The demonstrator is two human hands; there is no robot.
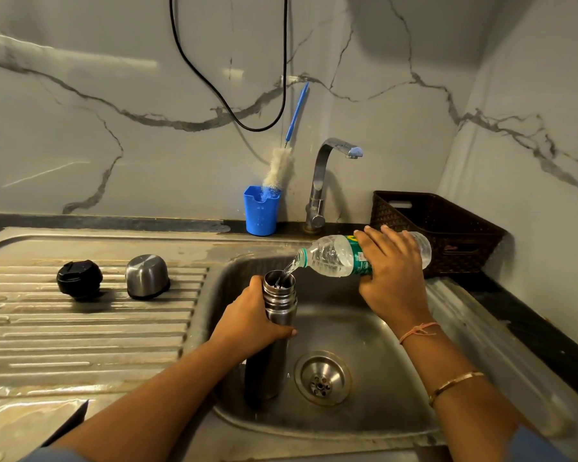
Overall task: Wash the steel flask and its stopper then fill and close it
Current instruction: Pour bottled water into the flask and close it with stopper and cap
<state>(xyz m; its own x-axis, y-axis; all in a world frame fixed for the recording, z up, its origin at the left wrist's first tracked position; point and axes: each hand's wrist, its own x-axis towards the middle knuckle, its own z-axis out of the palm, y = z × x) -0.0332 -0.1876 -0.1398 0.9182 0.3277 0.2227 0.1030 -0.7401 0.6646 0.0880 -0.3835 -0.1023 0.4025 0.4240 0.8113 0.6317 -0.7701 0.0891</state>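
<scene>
Steel flask (278, 315) stands upright inside the sink basin (364, 331), just left of the drain strainer (322, 378), mouth open. Left hand (251, 323) is wrapped around the flask body below the threaded neck; thumb tip shows on the right side of the barrel, so the neck and rim sit clear above the grip.

Right hand (389, 271) grasps a clear plastic water bottle (341, 255) across its green label, bottle tipped nearly horizontal, neck pointing left and down. A stream of water runs from the bottle mouth into the flask opening.

On the ribbed drainboard (80, 328), well left of the flask: black stopper (79, 279) and steel cup-lid (147, 276), side by side, apart. The lid appears to rest mouth-down, though the angle leaves this uncertain.

Behind the basin: tap (324, 181), blue cup (261, 210) holding a bottle brush (281, 168).
</scene>
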